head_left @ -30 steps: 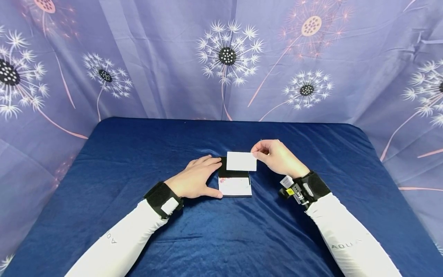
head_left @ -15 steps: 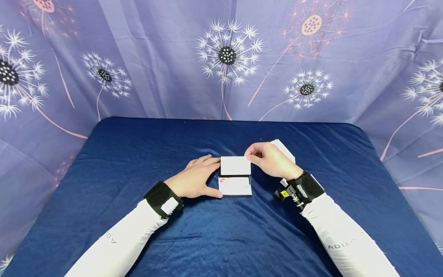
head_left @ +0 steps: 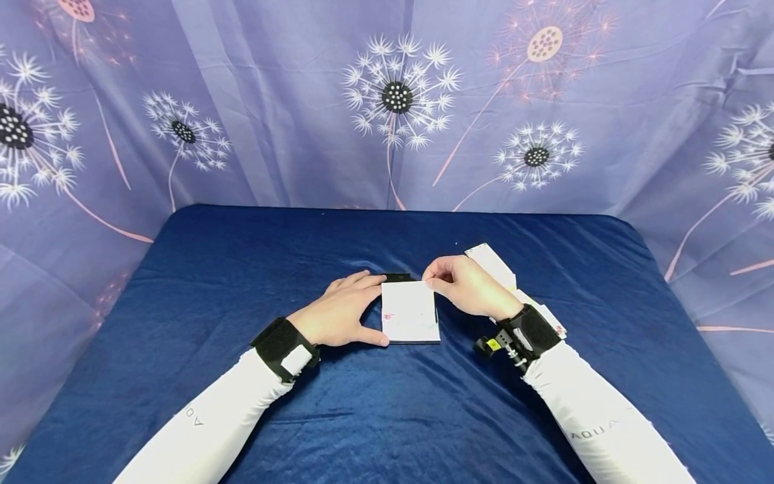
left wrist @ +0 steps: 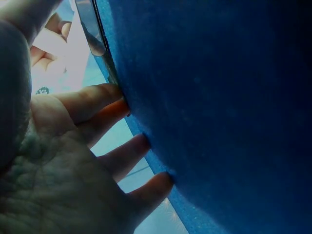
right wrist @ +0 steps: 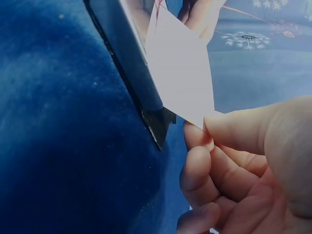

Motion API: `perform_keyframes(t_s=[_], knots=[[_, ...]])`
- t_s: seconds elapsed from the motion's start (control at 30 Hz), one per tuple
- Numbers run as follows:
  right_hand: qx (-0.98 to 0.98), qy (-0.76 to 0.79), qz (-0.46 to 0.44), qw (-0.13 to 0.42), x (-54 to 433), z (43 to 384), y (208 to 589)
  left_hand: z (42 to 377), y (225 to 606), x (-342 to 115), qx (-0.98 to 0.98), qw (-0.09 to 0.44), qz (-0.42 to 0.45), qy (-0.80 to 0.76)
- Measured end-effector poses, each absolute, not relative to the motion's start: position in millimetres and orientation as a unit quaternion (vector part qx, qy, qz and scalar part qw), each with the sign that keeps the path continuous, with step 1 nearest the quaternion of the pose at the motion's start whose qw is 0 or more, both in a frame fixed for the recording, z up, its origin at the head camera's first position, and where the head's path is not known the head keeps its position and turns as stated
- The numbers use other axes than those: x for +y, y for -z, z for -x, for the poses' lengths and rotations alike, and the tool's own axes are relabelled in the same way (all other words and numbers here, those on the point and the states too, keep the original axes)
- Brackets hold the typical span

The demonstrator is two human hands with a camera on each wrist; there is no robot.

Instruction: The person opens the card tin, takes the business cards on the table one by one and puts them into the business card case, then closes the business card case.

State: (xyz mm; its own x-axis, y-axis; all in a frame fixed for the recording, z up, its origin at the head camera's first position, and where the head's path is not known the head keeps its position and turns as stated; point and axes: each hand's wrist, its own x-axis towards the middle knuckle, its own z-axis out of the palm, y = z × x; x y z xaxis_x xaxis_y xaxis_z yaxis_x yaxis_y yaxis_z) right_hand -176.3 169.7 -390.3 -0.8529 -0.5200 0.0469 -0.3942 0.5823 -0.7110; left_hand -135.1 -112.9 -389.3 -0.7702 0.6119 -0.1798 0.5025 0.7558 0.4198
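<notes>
A small flat black card case (head_left: 398,276) lies at mid-table with its lid folded back, a white printed card (head_left: 417,332) showing in its near half. My right hand (head_left: 465,286) pinches a plain white card (head_left: 408,296) by its far right corner, between thumb and forefinger. This card overlaps the near half of the case in the head view; in the right wrist view the same card (right wrist: 180,73) tilts up from the case's edge (right wrist: 139,92). My left hand (head_left: 341,312) lies with spread fingers along the case's left side, thumb at the near corner, fingertips at the far one.
More white cards (head_left: 492,265) lie on the blue table cloth (head_left: 272,249) to the right, partly behind my right hand and wrist. A purple curtain (head_left: 302,101) with dandelion prints hangs behind the table's far edge.
My right hand has moved left and toward me, carrying the white card from over the case's far half to its near half. Cards on the right have come into sight. The left hand stays put.
</notes>
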Motion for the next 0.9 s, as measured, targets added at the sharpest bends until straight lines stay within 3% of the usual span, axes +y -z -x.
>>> perform_keyframes(t_s=[0.9], knots=[[0.892,0.355,0.261,0.105,170.9,160.7,395.8,135.3,390.8,-113.4,0.925,0.156,-0.303,-0.168]])
